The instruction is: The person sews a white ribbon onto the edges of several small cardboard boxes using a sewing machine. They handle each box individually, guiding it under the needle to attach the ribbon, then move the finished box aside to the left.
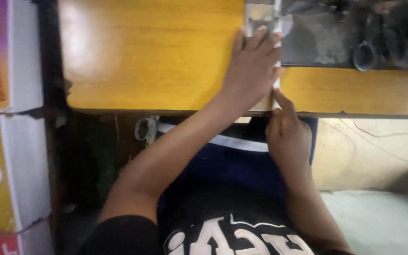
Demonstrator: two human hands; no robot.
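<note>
While the left hand [253, 66] lies flat with its fingers spread and pressed down, it covers the lower part of a narrow, pale, shiny strip [260, 16] that runs from the far edge of the yellow wooden tabletop [147, 52] toward the near edge. What the strip is made of cannot be told; it looks glossy and reflective, with a thin white edge [276, 82] showing along its right side beside the hand. The left hand grips nothing; it is open, palm down, holding the strip against the wood by pressure alone.

The right hand [286, 134] sits just below the table's near edge, loosely curled, with its index finger [282, 101] stretched up so that the tip touches the lower end of the white edge where it meets the front of the table. Whether the other fingers pinch anything cannot be told.

Just right of the strip, a dark, worn recess or panel [327, 38] is set into the tabletop, and in it lies a pair of scissors [367, 47] with dark ring handles, well apart from both hands. Under the table hangs a small roll of clear tape [143, 128]. At the far left stand stacked printed cardboard boxes [5, 118] in orange, yellow and white. The person wears a dark shirt with pale lettering [232, 236], over blue cloth [232, 163] on the lap. A thin wire [378, 141] crosses the beige wall at the lower right.
</note>
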